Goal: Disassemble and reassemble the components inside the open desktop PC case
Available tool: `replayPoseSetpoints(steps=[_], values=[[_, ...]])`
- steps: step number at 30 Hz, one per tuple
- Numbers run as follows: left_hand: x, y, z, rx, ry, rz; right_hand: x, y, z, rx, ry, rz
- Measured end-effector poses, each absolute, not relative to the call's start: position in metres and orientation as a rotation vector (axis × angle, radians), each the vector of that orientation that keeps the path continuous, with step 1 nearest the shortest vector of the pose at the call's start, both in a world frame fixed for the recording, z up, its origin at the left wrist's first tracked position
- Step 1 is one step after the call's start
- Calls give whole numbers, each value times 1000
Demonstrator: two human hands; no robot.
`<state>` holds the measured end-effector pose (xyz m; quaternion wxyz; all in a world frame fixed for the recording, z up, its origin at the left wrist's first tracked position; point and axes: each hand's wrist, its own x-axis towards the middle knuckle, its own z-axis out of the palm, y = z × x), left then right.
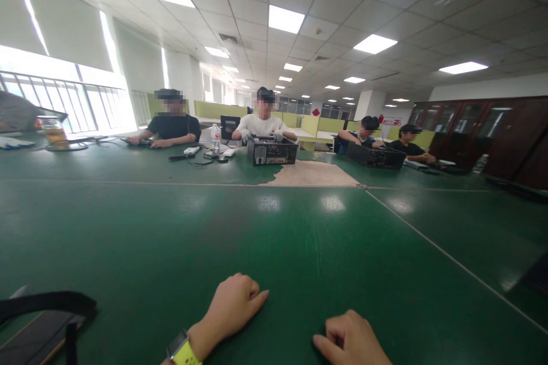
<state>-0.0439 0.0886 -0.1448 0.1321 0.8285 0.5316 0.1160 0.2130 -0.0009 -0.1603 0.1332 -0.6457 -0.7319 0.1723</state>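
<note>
My left hand (234,303) rests on the green tabletop (240,234) near its front edge, fingers curled into a loose fist with the thumb pointing right. A watch with a yellow-green strap (184,349) is on that wrist. To the right and a little closer to me, my right hand (350,337) also lies curled on the table, its thumb toward the left. I see nothing held in either fist. The two hands are apart, with bare green surface between them.
Across the table a person in white gloves handles a black computer case (274,151). Another dark case (375,155) is by people at right. A water bottle (215,138) and a jar (54,132) stand at the far side. A black strap (51,301) lies near left.
</note>
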Motion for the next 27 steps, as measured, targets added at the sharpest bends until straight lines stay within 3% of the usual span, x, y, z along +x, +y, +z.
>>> replayPoseSetpoints(steps=[27], values=[[-46,89,-150,2460,1560,323,213,0,-159,-1888,-2140,491]])
